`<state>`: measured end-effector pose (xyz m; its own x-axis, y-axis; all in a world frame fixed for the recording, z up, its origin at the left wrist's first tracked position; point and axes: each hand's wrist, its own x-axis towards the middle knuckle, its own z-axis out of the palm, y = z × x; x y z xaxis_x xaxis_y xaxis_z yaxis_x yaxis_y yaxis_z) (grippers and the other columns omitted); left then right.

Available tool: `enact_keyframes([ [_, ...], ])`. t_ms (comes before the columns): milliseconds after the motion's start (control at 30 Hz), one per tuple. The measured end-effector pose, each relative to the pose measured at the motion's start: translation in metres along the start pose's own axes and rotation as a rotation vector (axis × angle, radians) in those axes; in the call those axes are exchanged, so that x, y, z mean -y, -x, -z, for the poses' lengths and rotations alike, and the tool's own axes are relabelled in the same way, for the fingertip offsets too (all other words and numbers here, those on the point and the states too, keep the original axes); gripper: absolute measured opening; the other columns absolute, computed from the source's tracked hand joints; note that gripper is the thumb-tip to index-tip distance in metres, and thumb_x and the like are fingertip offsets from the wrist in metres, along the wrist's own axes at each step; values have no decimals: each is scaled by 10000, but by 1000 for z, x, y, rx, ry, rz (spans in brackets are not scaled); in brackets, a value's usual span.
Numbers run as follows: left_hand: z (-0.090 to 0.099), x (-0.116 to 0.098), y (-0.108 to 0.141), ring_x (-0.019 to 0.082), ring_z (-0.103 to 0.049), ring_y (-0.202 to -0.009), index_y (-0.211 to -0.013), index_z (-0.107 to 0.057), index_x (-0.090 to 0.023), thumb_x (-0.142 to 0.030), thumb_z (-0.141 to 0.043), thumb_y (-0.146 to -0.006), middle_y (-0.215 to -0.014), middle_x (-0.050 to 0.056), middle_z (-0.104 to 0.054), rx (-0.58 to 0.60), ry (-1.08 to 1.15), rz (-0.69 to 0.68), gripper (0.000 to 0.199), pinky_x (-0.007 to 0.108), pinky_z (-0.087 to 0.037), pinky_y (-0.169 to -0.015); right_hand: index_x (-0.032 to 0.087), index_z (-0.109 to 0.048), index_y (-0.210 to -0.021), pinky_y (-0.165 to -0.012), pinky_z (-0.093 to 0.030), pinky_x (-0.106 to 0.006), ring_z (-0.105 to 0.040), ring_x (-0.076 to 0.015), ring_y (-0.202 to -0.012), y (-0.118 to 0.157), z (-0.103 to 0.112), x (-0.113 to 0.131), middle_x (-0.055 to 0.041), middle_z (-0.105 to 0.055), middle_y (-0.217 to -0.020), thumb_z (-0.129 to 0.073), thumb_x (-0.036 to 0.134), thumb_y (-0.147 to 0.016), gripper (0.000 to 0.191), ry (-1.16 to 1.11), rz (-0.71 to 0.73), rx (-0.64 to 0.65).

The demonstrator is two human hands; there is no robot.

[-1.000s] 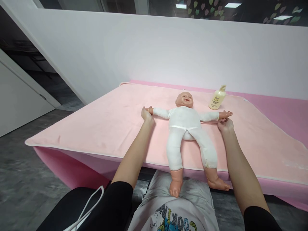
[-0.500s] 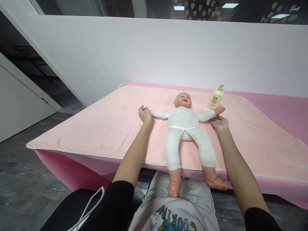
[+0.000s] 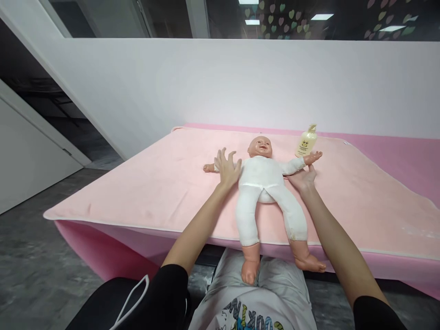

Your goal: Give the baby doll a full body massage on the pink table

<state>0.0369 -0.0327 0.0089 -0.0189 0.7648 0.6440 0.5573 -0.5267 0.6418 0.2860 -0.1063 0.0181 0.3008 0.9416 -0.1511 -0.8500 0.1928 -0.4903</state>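
Possible risk: doll (image 3: 264, 172) sliding off front edge of pink blanket (image 3: 147, 183) if tugged forward by arms, with both feet overhanging there; also toppling of pump bottle (image 3: 305, 144) if bumped by doll's hand just beside. Wide-spread left hand (image 3: 228, 171) over one white sleeve, not clasped; right hand (image 3: 303, 180) beneath other sleeve, fingers partly hidden, cannot tell how tightly closed. Face-up on blanket: bald plastic head, white cloth body, arms outstretched, legs apart, stained cuff at one ankle.
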Motion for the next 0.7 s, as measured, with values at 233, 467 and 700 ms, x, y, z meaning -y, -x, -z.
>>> enact_keyframes([
  [233, -17, -10, 12, 329, -240, -1330, -1033, -628, -267, -373, -559, -790, -1338, 101, -443, 330, 109, -101, 274, 521, -134, -1065, 212, -537, -863, -785, -523, -347, -590, -159, -941, -4, -2, -20, -55, -629, -885, -247, 472, -882, 390, -58, 26, -24],
  [467, -19, -2, 8, 252, -386, -1274, -1234, -524, -252, -380, -484, -849, -1329, 95, -486, 482, 144, -76, 408, 465, -214, -1074, 203, -550, -863, -748, -544, -295, -621, -122, -819, -18, -1, -39, -42, -644, -839, -178, 231, -893, 374, 44, 108, -162],
  [700, -17, -9, 10, 210, -325, -1313, -1336, -410, -242, -378, -380, -903, -1405, 72, -405, 561, -90, -95, 455, 447, -200, -1086, 216, -587, -907, -789, -534, -347, -623, -153, -837, -22, 1, -51, -18, -669, -841, -266, 207, -853, 325, 306, 114, 20],
])
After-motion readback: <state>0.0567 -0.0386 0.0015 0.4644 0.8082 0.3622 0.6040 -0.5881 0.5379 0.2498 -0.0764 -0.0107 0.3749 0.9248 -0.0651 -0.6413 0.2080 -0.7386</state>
